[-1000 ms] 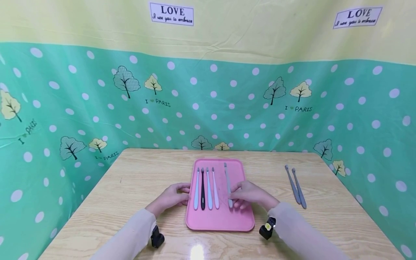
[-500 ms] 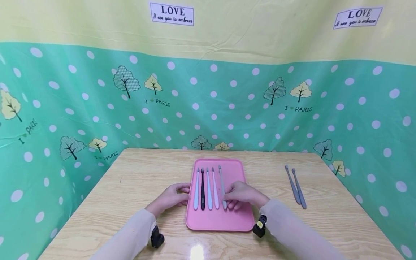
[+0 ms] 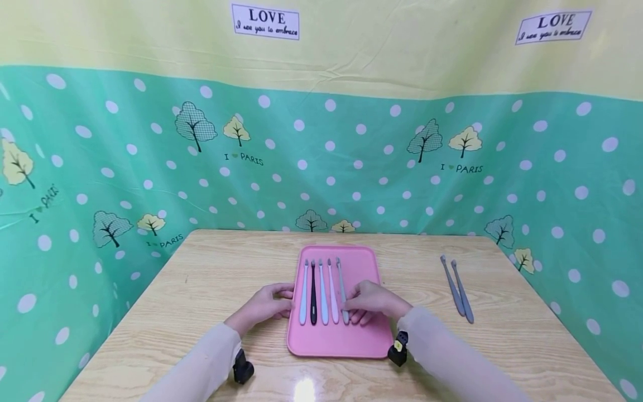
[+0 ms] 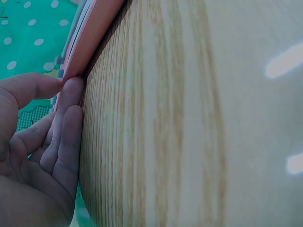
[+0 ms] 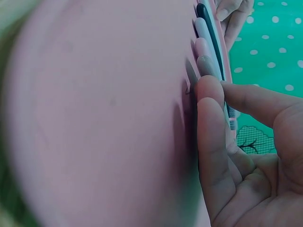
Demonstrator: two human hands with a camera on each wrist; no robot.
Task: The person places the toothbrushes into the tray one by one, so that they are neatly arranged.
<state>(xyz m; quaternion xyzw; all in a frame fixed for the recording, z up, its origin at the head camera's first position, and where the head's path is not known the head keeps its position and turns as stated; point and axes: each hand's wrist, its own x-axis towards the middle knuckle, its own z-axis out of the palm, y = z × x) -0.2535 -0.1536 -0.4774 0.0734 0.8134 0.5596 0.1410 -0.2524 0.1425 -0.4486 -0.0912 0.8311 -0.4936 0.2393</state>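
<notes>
A pink tray (image 3: 341, 343) lies on the table, seen whole in the head view. My left hand (image 3: 265, 304) pinches its left rim (image 4: 90, 45) between thumb and fingertips. My right hand (image 3: 377, 300) reaches over the tray's right side and pinches a grey toothbrush (image 3: 341, 285) near the end of its handle. To the left of that brush lie a pink toothbrush (image 3: 333, 296), a pale blue one, a black toothbrush (image 3: 313, 296) and another pale blue one, side by side with heads pointing away. In the right wrist view the grey handle end (image 5: 206, 65) sits right beside the pink one.
Two blue-grey toothbrushes (image 3: 458, 293) lie on the wooden table (image 3: 226, 257) to the right of the tray. A green and yellow printed curtain (image 3: 351, 134) hangs behind the table and along both sides.
My right hand has moved left over the tray with the grey toothbrush, which now lies close beside the pink one. The left hand has stayed at the tray's rim.
</notes>
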